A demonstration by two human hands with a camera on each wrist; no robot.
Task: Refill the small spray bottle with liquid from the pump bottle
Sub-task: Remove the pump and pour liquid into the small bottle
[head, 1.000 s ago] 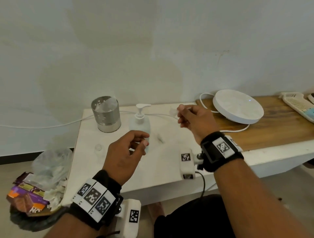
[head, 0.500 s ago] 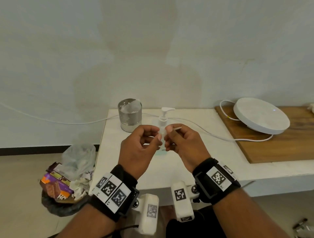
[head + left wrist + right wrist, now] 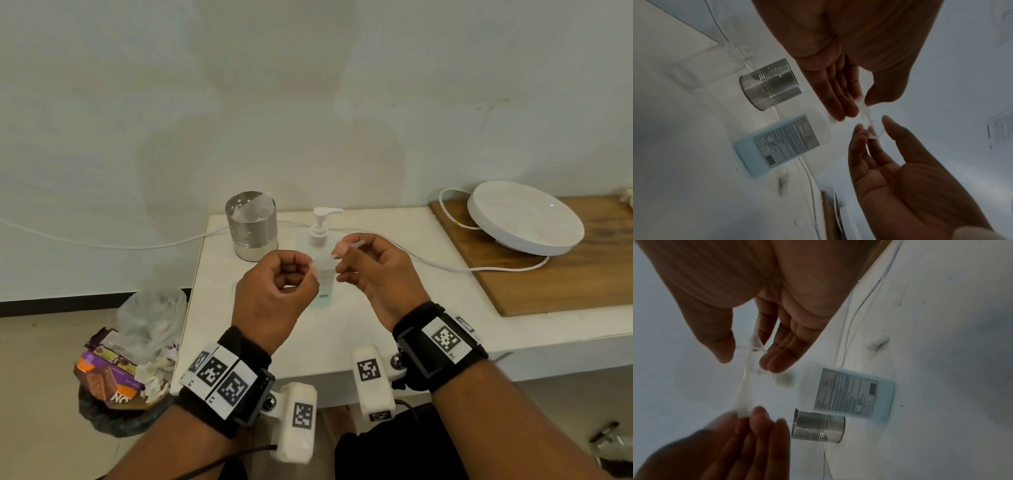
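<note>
Behind the hands, a white table (image 3: 428, 308) carries everything, set against a pale wall (image 3: 308, 85). Wooden board (image 3: 565, 274) right of the grip, with a round white disc (image 3: 524, 219) on it and a cable (image 3: 445, 263) trailing from it. Steel cup (image 3: 251, 226), perforated near the rim, stands left and behind the grip. Pump bottle (image 3: 320, 267) upright on the table directly behind the gap between the two hands; nozzle points right, label side faces the wrist cameras, bluish liquid low in it.

Left hand (image 3: 277, 291) raised over the table, fingers curled, thumb and fingertips pinching one end of a small clear spray piece (image 3: 869, 120). Right hand (image 3: 373, 270) just beside it, thumb and forefinger pinching the other end, where a thin tube (image 3: 356, 244) sticks out past the fingers. Both hands hold the piece in the air, clear of the table and pump bottle. Piece blurred in the right wrist view; cannot tell whether it is cap, sprayer head or whole spray bottle.
</note>
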